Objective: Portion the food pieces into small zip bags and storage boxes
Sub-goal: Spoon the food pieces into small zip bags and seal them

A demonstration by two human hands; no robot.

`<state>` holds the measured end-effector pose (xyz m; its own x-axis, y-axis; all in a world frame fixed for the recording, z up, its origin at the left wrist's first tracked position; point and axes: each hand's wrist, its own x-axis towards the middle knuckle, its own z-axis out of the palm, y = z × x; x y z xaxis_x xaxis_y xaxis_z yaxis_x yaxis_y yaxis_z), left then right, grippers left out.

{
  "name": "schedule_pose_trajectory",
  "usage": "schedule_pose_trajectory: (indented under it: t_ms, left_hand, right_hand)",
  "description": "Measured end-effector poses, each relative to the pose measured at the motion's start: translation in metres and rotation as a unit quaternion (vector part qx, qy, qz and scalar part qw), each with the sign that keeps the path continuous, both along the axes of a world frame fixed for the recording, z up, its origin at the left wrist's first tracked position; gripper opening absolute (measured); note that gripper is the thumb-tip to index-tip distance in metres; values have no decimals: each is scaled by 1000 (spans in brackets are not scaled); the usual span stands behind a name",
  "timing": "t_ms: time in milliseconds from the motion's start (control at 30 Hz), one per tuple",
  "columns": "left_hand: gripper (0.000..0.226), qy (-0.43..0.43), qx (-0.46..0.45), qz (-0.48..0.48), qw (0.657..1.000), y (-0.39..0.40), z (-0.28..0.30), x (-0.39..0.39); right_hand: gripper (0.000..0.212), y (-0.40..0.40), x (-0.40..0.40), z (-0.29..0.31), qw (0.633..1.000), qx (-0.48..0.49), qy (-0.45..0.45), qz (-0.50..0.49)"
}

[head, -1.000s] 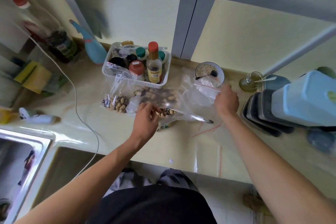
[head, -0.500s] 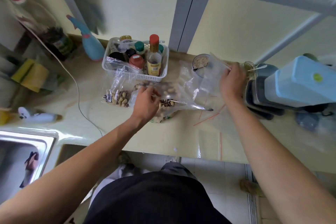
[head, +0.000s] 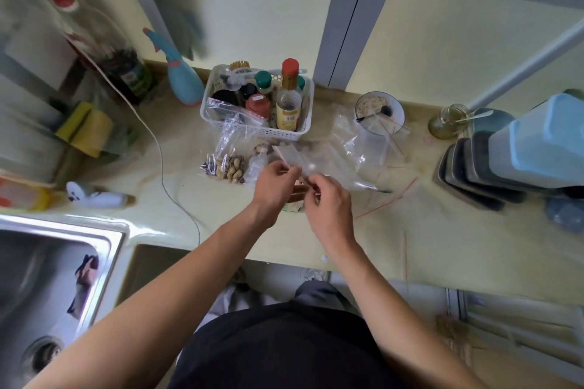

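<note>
Over the counter's middle, my left hand [head: 274, 182] and my right hand [head: 328, 200] both pinch a small clear zip bag [head: 292, 157] with a red seal strip, held up between them. Behind and under it lies a large clear bag of nuts [head: 328, 164], partly hidden by my hands. A small filled zip bag of peanuts and seeds [head: 226, 167] lies to the left. More empty zip bags [head: 366, 142] lie to the right. Stacked dark storage boxes [head: 474, 174] with a blue-lidded box [head: 543, 139] stand at far right.
A white basket [head: 297, 134] of sauce bottles stands behind the bags. A bowl [head: 396, 112] with grain and a spoon, and a glass jar [head: 447, 120], sit at the back right. A steel sink [head: 60, 265] is at left. A white cable [head: 158, 148] crosses the counter.
My right hand came back from the empty bags at the right with a small zip bag. My left hand left the nut bag and joined it on the small bag.
</note>
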<state>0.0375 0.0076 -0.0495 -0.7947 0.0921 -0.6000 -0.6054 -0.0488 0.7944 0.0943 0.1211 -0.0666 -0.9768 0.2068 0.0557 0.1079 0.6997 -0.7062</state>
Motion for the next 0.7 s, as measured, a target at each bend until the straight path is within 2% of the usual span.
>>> schedule_pose_trajectory:
  t_ms: [167,267,333,433,600,700]
  left_hand:
    - [23,-32,-48,11,998,-15,-17,9]
    - [17,-19,-33,-10,999,-22,-15,11]
    - [15,5,-25,-5,1000,-27,-13,12]
    - [17,35,-36,5,999,-33,-10,9]
    - [14,59,-40,-61,996,-29,-1,10]
    - [19,56,-23,-76,995,-27,5,12]
  right_hand:
    - [44,-7,16,-7,991,-44,-88,86]
    - [30,-8,16,-1,997,-48,-25,60]
    - [22,-8,12,6,996,-71,-17,50]
    - [26,-12,6,13,997,-71,-10,30]
    - [9,-7,-12,15,986,-138,-89,-28]
    - [7,-3,-18,14,989,-122,-79,-17]
